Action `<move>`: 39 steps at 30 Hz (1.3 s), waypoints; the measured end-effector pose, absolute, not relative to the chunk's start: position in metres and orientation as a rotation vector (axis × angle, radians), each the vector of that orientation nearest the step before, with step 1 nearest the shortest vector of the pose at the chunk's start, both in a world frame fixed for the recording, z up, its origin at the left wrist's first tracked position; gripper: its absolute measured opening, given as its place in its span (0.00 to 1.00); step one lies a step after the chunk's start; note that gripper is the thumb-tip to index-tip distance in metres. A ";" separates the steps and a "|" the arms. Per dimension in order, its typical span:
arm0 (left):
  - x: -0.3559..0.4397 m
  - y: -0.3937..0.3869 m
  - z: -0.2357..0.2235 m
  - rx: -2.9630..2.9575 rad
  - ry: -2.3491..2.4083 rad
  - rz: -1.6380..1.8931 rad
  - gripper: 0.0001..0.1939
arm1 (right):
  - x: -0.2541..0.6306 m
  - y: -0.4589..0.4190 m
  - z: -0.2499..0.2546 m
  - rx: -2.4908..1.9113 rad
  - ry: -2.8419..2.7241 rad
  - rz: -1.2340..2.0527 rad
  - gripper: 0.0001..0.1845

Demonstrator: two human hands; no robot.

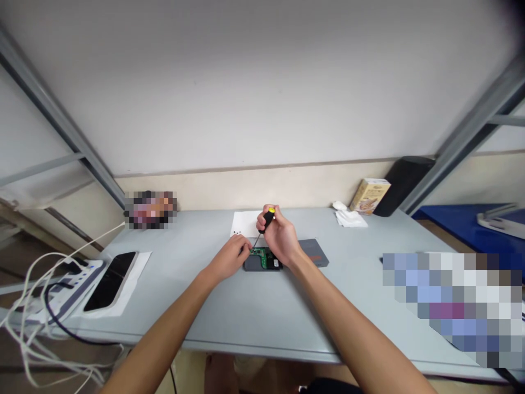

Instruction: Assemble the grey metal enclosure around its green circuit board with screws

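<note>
My right hand is wrapped round the black handle of a screwdriver with a yellow end cap. Its thin shaft slants down to the left, onto a green circuit board in an open dark grey casing. At the board's upper left corner my left hand has its fingers bent and pressed together beside the screwdriver tip. What they pinch, if anything, is hidden. A flat grey cover lies to the right, partly behind my right wrist. Several tiny dark screws rest on a white sheet of paper behind the casing.
On the left are a phone on white paper, a power strip and tangled white cables. Crumpled tissue, a yellow box and a black cylinder stand at the back right. Blurred items lie at both sides.
</note>
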State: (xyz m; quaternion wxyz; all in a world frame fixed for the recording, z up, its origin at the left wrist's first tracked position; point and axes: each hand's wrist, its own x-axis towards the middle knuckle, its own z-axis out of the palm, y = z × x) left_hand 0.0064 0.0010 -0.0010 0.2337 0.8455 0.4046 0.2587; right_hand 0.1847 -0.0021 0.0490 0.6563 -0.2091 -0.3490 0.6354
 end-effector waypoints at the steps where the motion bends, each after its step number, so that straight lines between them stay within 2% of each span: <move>1: 0.006 0.001 -0.001 2.322 1.110 0.711 0.11 | 0.185 -0.002 0.049 -0.467 -0.780 1.444 0.20; 22: 0.006 0.001 -0.002 2.308 1.108 0.712 0.11 | 0.185 -0.003 0.048 -0.406 -0.719 1.513 0.17; 39: 0.006 0.001 0.000 2.310 1.104 0.712 0.11 | 0.185 -0.002 0.049 -0.462 -0.791 1.435 0.22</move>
